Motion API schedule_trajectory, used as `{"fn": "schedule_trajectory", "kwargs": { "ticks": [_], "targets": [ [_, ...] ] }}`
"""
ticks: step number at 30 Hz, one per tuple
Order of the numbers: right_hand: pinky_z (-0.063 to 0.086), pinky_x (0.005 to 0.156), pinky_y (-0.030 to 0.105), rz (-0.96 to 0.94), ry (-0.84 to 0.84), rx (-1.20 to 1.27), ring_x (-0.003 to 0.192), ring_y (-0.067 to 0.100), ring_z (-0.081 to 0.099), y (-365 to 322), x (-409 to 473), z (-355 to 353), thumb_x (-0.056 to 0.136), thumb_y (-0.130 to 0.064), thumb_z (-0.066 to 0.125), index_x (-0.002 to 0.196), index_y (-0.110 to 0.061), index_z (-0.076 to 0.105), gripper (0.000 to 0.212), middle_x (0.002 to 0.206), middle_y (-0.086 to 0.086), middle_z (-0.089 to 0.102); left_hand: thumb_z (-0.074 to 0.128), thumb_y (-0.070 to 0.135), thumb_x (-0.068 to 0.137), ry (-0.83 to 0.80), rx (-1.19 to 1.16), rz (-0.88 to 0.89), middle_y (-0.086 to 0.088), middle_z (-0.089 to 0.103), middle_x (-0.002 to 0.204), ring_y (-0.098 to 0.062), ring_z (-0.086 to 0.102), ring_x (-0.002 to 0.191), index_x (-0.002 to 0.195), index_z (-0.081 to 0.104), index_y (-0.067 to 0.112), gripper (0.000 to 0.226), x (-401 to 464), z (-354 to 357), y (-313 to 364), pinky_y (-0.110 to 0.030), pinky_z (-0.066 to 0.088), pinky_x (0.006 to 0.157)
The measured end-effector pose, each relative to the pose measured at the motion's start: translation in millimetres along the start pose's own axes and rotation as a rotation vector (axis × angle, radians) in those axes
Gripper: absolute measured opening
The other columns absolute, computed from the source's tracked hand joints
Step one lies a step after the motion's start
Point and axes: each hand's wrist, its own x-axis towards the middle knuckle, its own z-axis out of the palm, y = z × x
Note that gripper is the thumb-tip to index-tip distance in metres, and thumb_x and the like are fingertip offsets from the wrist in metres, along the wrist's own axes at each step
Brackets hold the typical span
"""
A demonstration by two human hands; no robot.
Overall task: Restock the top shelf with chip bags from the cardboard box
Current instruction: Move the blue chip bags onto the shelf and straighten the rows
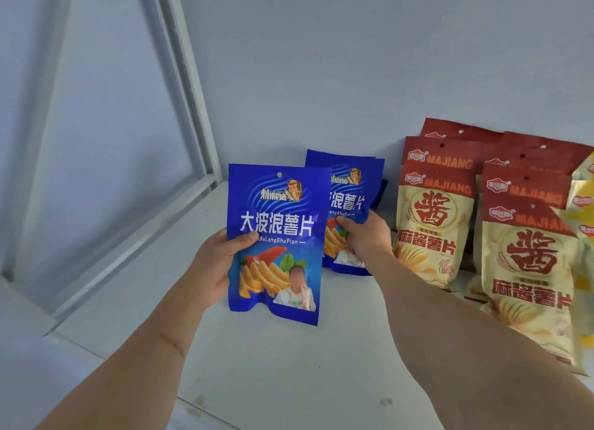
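Left hand (pixel 214 262) grips glossy blue chip bag (pixel 276 243) by edge; right hand (pixel 364 236) pinches rear blue bag (pixel 348 191). Stand yours upright, just in front, toward white shelf (pixel 289 365) back edge.

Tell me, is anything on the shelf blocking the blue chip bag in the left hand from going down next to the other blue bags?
Nothing visible blocks it. The left hand holds the front blue bag over bare white shelf. The right hand steadies the standing blue bags just behind it; the red and cream bags stand off to the right.
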Motion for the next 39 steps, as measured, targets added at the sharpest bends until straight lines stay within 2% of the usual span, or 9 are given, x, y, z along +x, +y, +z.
{"fn": "schedule_trajectory", "kwargs": {
  "ticks": [6,9,11,14,18,25,29,34,39],
  "targets": [
    [0.047,0.053,0.018,0.006,-0.01,0.024,0.087,0.011,0.067,-1,1,1,0.087,-0.043,0.074,0.12,-0.02,0.049,0.048,0.119,-0.002,0.068,0.067,0.025,0.083,0.002,0.027,0.0,-0.004,0.078,0.103,-0.021,0.075,0.093,0.115,0.064,0.014,0.035,11,6,-6,-0.03,0.063,0.068],
    [0.051,0.068,0.025,-0.028,0.017,-0.018,0.102,0.016,0.065,-9,-8,-7,0.091,-0.042,0.069,0.143,-0.018,0.039,0.064,0.132,0.0,0.061,0.065,0.017,0.092,0.044,0.053,-0.008,-0.002,0.079,0.095,-0.019,0.076,0.085,0.108,0.066,0.015,0.016,16,12,-7,-0.028,0.062,0.063],
    [0.048,0.079,0.029,-0.065,0.03,-0.158,0.121,0.023,0.058,-16,-18,-15,0.098,-0.039,0.061,0.152,-0.015,0.029,0.067,0.141,0.005,0.053,0.065,0.015,0.095,0.048,0.083,-0.012,-0.002,0.079,0.093,-0.018,0.076,0.083,0.106,0.067,0.016,0.011,21,18,-9,-0.028,0.062,0.065],
    [0.051,0.09,0.037,-0.193,0.056,-0.562,0.118,0.028,0.056,-18,-36,-29,0.103,-0.033,0.05,0.137,-0.012,0.045,0.041,0.132,0.01,0.054,0.068,0.017,0.093,0.06,0.102,-0.028,-0.005,0.079,0.098,-0.021,0.076,0.087,0.106,0.067,0.015,0.013,29,25,-15,-0.035,0.062,0.075],
    [0.046,0.078,0.034,-0.384,0.013,-1.103,0.105,0.025,0.058,-14,-61,-49,0.098,-0.019,0.054,0.119,-0.013,0.055,0.022,0.116,0.007,0.056,0.074,0.024,0.089,0.059,0.143,-0.056,-0.009,0.077,0.106,-0.029,0.075,0.097,0.117,0.066,0.011,0.032,43,36,-23,-0.047,0.058,0.09],
    [0.044,0.075,0.034,-0.451,-0.045,-1.377,0.107,0.022,0.055,0,-94,-69,0.096,-0.017,0.056,0.126,-0.015,0.053,0.031,0.119,0.005,0.057,0.076,0.034,0.088,0.107,0.232,-0.025,-0.001,0.077,0.102,-0.023,0.075,0.094,0.107,0.066,0.019,0.027,60,54,-35,-0.043,0.06,0.085],
    [0.043,0.074,0.037,-0.429,-0.082,-1.437,0.11,0.024,0.056,10,-105,-75,0.096,-0.018,0.057,0.131,-0.015,0.051,0.036,0.123,0.007,0.056,0.075,0.031,0.089,0.122,0.261,0.021,0.001,0.076,0.099,-0.019,0.075,0.087,0.11,0.066,0.016,0.027,62,64,-39,-0.033,0.059,0.071],
    [0.042,0.076,0.037,-0.456,-0.08,-1.395,0.112,0.026,0.056,16,-116,-82,0.1,-0.02,0.049,0.128,-0.015,0.053,0.029,0.121,0.006,0.058,0.074,0.038,0.09,0.204,0.378,0.046,-0.001,0.073,0.108,-0.018,0.073,0.093,0.114,0.062,0.015,0.036,65,70,-40,-0.033,0.058,0.077],
    [0.039,0.072,0.034,-0.513,-0.054,-1.309,0.109,0.023,0.057,20,-130,-90,0.103,-0.026,0.043,0.127,-0.017,0.055,0.028,0.121,0.004,0.06,0.063,0.032,0.094,0.451,0.605,0.14,-0.007,0.062,0.131,-0.025,0.059,0.116,0.134,0.055,0.009,0.047,48,73,-28,-0.029,0.044,0.093]
  ]
}}
